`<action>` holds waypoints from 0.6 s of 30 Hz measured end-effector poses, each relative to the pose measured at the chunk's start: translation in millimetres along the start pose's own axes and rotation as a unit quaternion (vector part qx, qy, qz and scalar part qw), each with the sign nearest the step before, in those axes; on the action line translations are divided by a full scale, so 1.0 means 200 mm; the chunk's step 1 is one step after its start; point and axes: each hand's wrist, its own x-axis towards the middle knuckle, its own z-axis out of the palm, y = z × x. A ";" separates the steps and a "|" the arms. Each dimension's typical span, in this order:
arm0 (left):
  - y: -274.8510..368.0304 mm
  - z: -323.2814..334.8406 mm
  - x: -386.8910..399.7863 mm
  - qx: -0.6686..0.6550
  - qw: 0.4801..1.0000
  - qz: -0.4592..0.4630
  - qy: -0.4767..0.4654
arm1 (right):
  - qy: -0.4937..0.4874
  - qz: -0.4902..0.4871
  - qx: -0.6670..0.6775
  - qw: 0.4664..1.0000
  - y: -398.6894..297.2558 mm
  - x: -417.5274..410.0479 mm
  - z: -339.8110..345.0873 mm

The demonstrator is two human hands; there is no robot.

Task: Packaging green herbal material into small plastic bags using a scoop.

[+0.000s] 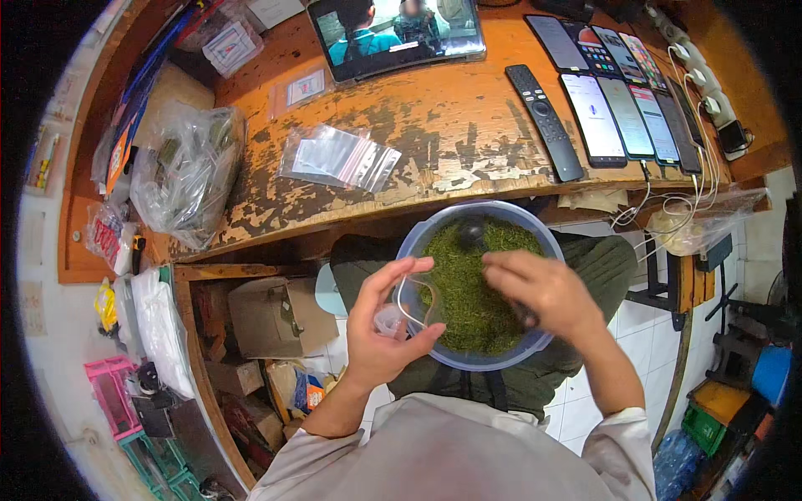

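Note:
A round translucent plastic tub sits on the lap, filled with dry, finely cut green plant matter. Held open between the thumb and fingers of my left hand is a small clear plastic bag, over the tub's left rim. My right hand, slightly blurred, grips a dark spoon or scoop; its rounded black head lies at the far part of the plant matter and its handle end shows below the fingers. Clear zip bags lie on the worn wooden desk beyond the tub.
At the desk's left stands a large clear bag with greenish contents. Farther back is a tablet. A remote control, several phones and charging cables are at the right. A cardboard box sits below the desk.

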 end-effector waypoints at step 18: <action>-0.01 0.03 0.00 0.024 0.999 0.038 -0.001 | 0.083 0.047 0.026 0.995 -0.19 -0.18 0.07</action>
